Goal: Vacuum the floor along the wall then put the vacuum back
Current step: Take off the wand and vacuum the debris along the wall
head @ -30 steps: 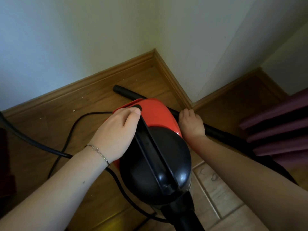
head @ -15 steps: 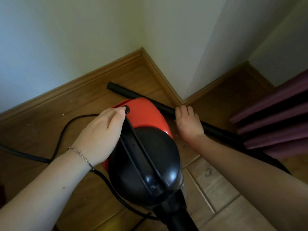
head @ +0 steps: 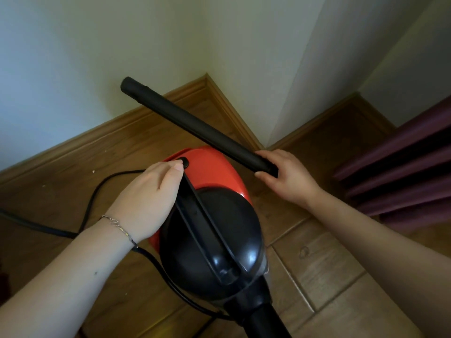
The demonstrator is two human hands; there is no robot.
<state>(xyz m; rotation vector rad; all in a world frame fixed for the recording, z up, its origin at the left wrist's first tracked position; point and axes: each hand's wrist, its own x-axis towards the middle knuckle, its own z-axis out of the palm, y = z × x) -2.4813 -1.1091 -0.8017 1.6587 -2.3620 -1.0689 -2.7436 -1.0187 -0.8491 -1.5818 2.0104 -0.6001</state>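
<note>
A rounded vacuum (head: 212, 230), glossy black plastic over a red shell, is seen on the wooden floor (head: 324, 276) near the wall corner. Its handle is clasped by the left hand (head: 146, 201). The matte black tube (head: 195, 125) is gripped at its end by the right hand (head: 285, 176). Half a second ago flat on the floor, the tube is now raised, tip against the pale wall (head: 73, 57).

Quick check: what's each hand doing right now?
Left hand: resting on the vacuum, thumb at its button.
Right hand: closed on the black tube.
</note>
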